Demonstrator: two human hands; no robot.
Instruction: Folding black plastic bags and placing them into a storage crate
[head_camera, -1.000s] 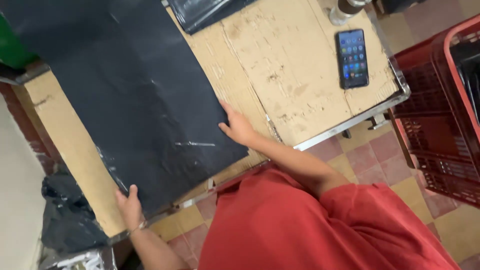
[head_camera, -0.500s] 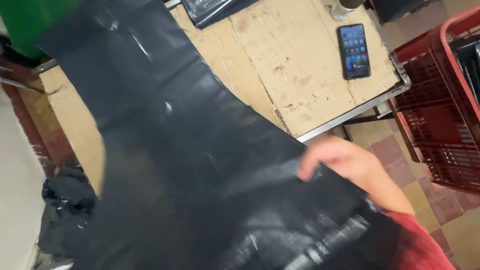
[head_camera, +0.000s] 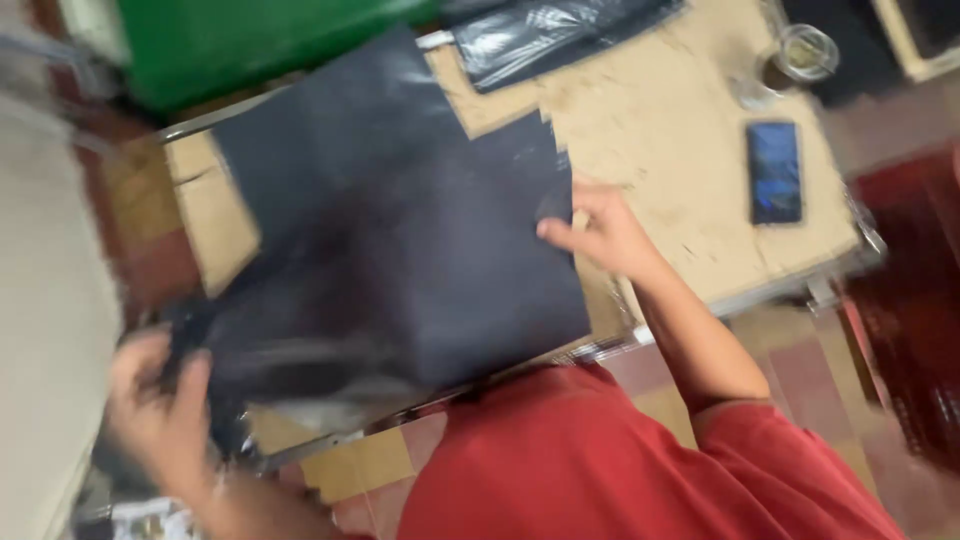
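Observation:
A large black plastic sheet (head_camera: 400, 230) lies spread over the left half of a worn wooden table (head_camera: 660, 130). My left hand (head_camera: 160, 420) grips the sheet's crumpled near-left corner, below the table's front edge. At the sheet's right edge, my right hand (head_camera: 600, 235) rests with its fingers on the plastic. The view is blurred by motion. My red shirt (head_camera: 600, 460) fills the lower middle.
A dark phone (head_camera: 775, 172) lies on the table at the right. A glass jar (head_camera: 805, 52) stands at the far right corner. Another shiny black plastic bundle (head_camera: 550, 30) lies at the table's back. A green object (head_camera: 230, 40) is behind. A red crate (head_camera: 915, 300) stands right.
The sheet was lifted up in front of me half a second ago and now lies flat on the table again. My hands moved with it to its left corner and right edge.

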